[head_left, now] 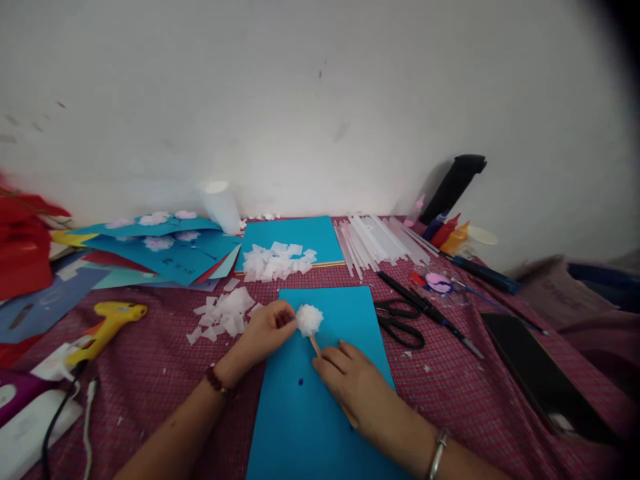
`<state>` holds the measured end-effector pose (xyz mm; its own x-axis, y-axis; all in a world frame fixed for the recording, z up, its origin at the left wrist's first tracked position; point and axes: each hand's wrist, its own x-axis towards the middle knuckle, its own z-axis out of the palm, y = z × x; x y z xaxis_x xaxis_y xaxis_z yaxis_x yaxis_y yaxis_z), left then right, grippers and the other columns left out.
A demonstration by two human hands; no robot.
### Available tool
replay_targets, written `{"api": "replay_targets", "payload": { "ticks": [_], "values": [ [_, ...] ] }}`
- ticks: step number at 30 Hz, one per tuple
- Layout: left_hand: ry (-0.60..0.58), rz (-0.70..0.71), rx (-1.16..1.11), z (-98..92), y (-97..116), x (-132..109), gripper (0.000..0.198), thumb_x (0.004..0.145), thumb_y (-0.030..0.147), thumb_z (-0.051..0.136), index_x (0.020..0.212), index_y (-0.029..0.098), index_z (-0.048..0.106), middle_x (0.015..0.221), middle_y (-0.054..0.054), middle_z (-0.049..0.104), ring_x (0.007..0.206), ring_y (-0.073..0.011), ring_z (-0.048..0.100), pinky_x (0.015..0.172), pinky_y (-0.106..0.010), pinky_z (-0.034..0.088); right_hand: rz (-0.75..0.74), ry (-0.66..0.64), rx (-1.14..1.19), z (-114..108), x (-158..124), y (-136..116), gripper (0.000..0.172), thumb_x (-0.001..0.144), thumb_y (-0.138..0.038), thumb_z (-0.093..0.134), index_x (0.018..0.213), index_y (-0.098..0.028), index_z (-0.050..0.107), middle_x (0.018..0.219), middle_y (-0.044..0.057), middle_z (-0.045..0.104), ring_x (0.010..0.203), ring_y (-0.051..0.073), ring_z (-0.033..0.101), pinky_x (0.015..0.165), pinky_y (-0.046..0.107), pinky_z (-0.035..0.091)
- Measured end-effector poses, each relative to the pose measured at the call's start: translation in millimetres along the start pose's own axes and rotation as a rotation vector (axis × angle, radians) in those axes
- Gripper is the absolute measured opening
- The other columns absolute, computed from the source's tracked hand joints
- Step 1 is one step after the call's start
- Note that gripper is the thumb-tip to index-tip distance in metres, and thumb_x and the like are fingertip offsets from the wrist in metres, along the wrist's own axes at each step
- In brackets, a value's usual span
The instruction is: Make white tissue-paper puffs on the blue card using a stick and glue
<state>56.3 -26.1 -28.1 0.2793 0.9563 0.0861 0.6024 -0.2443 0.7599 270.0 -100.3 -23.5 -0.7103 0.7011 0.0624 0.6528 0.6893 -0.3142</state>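
Observation:
A round puff of white paper pieces (309,320) sits on the upper part of a blue sheet (295,427). My left hand (270,328) is at the puff's left edge, thumb and fingertips closed together; what they pinch, if anything, is hidden. My right hand (355,387) grips a thin wooden stick (315,345) whose tip meets the puff's lower edge. The fingers cover most of the stick. A small dark blue dot (301,382) marks the sheet below the puff. Left of the sheet lies a loose pile of white paper squares (227,312).
More white squares (275,263) lie on a blue stack (300,230) behind. At left are a yellow glue gun (107,327) and blue sheets (170,257) with paper puffs. Black scissors (403,323), a cutter (435,312), white strips (375,243) and a phone (545,373) lie right.

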Motion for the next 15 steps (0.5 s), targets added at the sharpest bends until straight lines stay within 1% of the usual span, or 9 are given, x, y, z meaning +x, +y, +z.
{"api": "replay_targets", "payload": {
  "ticks": [4,7,11,13,15],
  "values": [
    [-0.036,-0.011,-0.075,-3.5,1,1,0.012,0.076,0.028,0.058,0.074,0.016,0.059,0.066,0.002,0.057,0.063,-0.0134,0.053,0.058,-0.024,0.04,0.006,0.027,0.018,-3,-2,-4,0.038,0.082,-0.007,0.055,0.119,-0.015,0.055,0.108,0.011,0.062,0.096,0.025,0.053,0.093,0.045,0.043],
    [-0.038,-0.034,-0.136,-5.7,-2,1,0.011,0.077,0.026,0.054,0.074,0.016,0.058,0.065,0.002,0.055,0.063,-0.0129,0.052,0.058,-0.023,0.04,0.02,0.055,0.065,-13,-15,-19,0.03,0.087,-0.008,0.051,0.115,-0.016,0.058,0.103,0.01,0.063,0.093,0.022,0.055,0.089,0.041,0.046],
    [-0.022,-0.066,-0.206,-7.3,-2,-2,0.011,0.077,0.025,0.051,0.079,0.017,0.059,0.06,0.004,0.051,0.056,-0.0121,0.049,0.052,-0.022,0.039,0.048,0.142,0.172,-25,-45,-40,0.026,0.093,-0.012,0.044,0.114,-0.02,0.058,0.104,0.007,0.064,0.096,0.02,0.057,0.097,0.041,0.043],
    [-0.017,-0.07,-0.244,-7.0,-2,-2,0.011,0.077,0.025,0.05,0.08,0.017,0.059,0.06,0.005,0.05,0.054,-0.012,0.049,0.05,-0.022,0.04,0.085,0.174,0.191,-24,-56,-44,0.027,0.093,-0.012,0.043,0.113,-0.021,0.058,0.103,0.006,0.065,0.095,0.019,0.058,0.097,0.041,0.044],
    [-0.003,-0.075,-0.283,-7.6,-2,-1,0.012,0.078,0.025,0.049,0.081,0.017,0.057,0.063,0.004,0.052,0.056,-0.0125,0.052,0.051,-0.022,0.043,0.103,0.172,0.164,-22,-58,-41,0.028,0.092,-0.01,0.043,0.113,-0.021,0.058,0.103,0.006,0.066,0.096,0.019,0.059,0.099,0.042,0.043]
  ]
}}
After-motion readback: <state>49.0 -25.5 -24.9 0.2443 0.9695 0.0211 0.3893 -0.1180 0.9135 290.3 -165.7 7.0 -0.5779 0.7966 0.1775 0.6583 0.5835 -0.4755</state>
